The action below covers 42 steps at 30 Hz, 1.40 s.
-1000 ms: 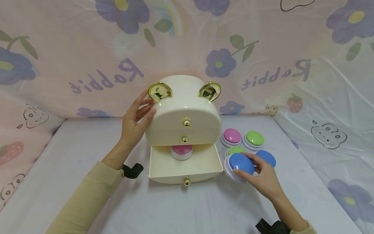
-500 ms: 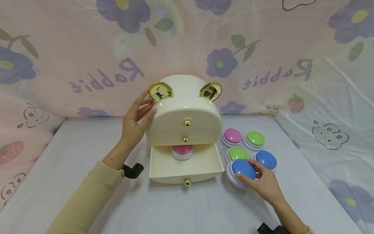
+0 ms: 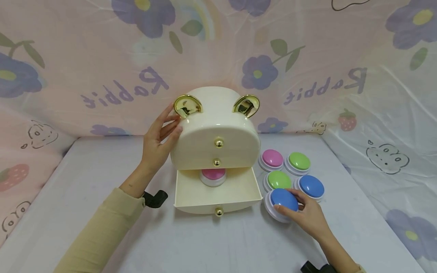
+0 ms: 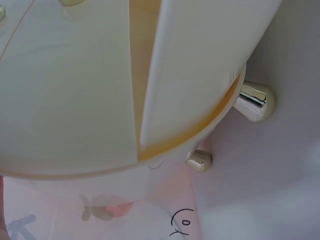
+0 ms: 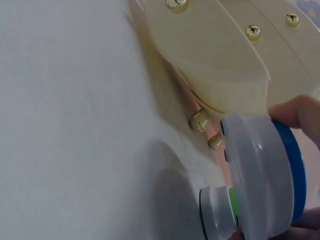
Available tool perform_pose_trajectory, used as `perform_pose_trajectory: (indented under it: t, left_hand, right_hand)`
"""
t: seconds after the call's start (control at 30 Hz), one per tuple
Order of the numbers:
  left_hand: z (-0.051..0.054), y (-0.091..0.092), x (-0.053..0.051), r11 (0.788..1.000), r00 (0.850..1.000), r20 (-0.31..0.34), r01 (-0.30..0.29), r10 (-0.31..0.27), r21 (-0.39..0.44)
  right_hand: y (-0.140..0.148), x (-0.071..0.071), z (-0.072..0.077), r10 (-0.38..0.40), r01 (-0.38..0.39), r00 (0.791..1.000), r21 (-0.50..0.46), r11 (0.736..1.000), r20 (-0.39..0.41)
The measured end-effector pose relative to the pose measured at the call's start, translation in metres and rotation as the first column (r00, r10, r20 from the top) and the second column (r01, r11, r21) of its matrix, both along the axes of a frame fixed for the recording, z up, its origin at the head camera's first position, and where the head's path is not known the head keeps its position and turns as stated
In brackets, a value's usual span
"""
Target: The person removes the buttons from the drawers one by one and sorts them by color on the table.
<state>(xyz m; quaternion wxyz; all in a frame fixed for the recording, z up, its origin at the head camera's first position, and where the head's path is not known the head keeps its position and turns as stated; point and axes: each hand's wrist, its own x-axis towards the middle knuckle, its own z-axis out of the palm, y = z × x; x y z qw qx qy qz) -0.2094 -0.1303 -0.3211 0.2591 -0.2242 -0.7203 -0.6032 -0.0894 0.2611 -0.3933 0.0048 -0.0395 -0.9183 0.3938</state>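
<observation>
A white drawer cabinet [image 3: 239, 151] with gold ears and knobs stands in the middle of the head view. Its bottom drawer [image 3: 235, 193] is pulled out and holds a pink-topped push button [image 3: 213, 175]. My left hand [image 3: 157, 138] rests on the cabinet's left side by the ear, fingers mostly straight. My right hand [image 3: 311, 218] grips a blue-topped push button [image 3: 284, 200] by its edge, right of the drawer. In the right wrist view that button [image 5: 265, 175] is held on its side relative to the camera, its white base off the table.
Behind the held button sit a green button [image 3: 279, 179], another green one [image 3: 299, 161], a pink one [image 3: 272, 157] and a second blue one [image 3: 312, 185]. The white tabletop [image 3: 205, 246] spreads in front. A patterned cloth [image 3: 218, 57] hangs behind the cabinet.
My right hand has moved a little toward the near side with the blue push button, uncovering the nearer green button. The left hand stays against the cabinet.
</observation>
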Motion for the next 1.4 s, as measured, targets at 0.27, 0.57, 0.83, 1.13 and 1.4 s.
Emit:
perform_pose_trajectory:
  t: [0.27,0.57,0.83,1.13,1.4]
  left_hand:
    - [0.000,0.000,-0.001,1.000,1.000,-0.005,-0.005,0.005,-0.005]
    - [0.000,0.001,-0.001,1.000,1.000,-0.008,0.002,-0.002,0.009]
    - [0.000,0.000,0.000,1.000,1.000,-0.005,-0.002,0.002,0.014]
    - [-0.001,-0.001,0.000,1.000,1.000,-0.004,-0.009,0.009,0.008]
    - [-0.001,0.000,0.000,1.000,1.000,0.000,-0.001,0.001,0.014]
  right_hand:
    - [0.004,0.000,-0.002,-0.010,0.011,1.000,0.025,1.000,-0.005]
    - [0.002,0.003,-0.007,-0.002,0.004,0.999,0.066,0.998,-0.034]
    - [-0.001,0.005,-0.013,-0.003,0.002,1.000,0.108,0.994,0.013]
    - [-0.001,0.005,-0.013,0.019,-0.021,1.000,0.100,0.995,0.023]
    - [0.001,0.003,-0.013,0.017,-0.026,0.996,0.094,0.995,0.091]
